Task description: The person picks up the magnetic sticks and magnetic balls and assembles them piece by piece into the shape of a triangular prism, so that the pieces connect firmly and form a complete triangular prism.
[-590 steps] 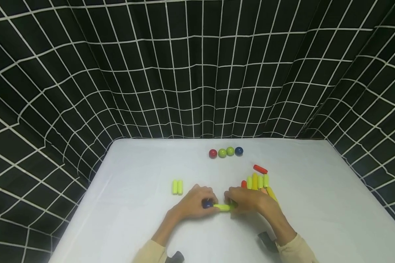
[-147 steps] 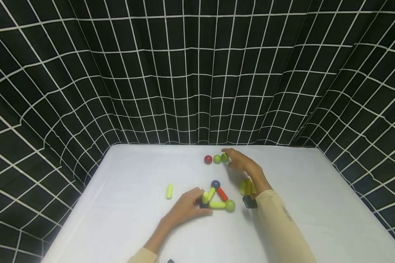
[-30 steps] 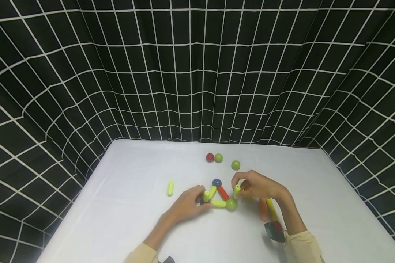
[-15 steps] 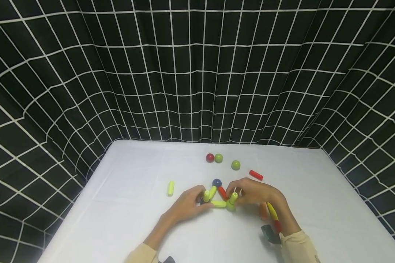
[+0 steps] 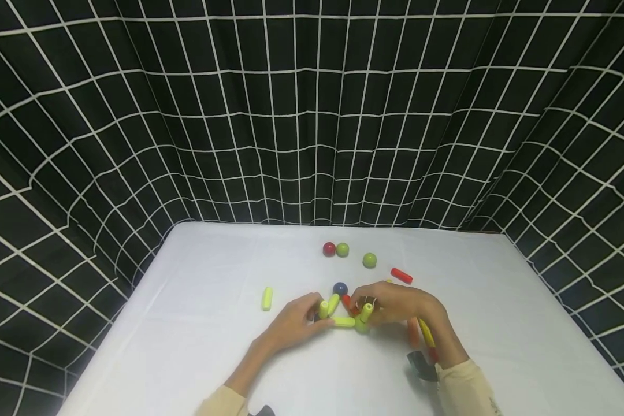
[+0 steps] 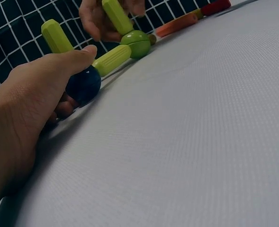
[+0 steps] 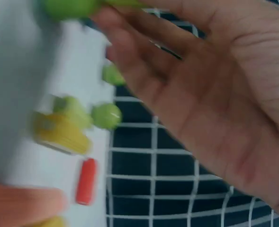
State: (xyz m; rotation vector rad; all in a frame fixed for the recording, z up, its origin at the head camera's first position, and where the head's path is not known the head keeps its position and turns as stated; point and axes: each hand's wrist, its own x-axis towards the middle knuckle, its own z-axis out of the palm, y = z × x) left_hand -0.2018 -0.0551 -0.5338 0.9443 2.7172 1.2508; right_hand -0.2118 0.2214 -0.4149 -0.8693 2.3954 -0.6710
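My left hand [image 5: 293, 323] holds a dark blue ball [image 6: 84, 86], from which a yellow-green rod [image 5: 324, 309] stands up. Another yellow-green rod [image 5: 343, 322] joins this ball to a green ball [image 6: 137, 44]. At the green ball, my right hand [image 5: 397, 301] has its fingers around an upright, slightly leaning yellow-green rod [image 5: 366, 312]. Behind lies a second blue ball [image 5: 340, 289], with a slanted yellow-green rod [image 5: 333, 304] and a red rod [image 5: 347, 303] running from it, closing a flat triangle. The right fingers partly hide the red rod.
Toward the back lie a red ball [image 5: 329, 249] and two green balls [image 5: 342, 249]. A loose red rod [image 5: 401, 275] lies right, with orange [image 5: 413, 332] and yellow rods [image 5: 426, 333] near the right forearm. One yellow-green rod [image 5: 267, 299] lies left. A gridded black curtain [image 5: 312, 115] surrounds the white table [image 5: 213, 260].
Over the last second my right hand has brought the yellow-green rod down and left onto the green ball. Earlier, the ball-and-rod triangle came together. My left hand has stayed at the blue ball.
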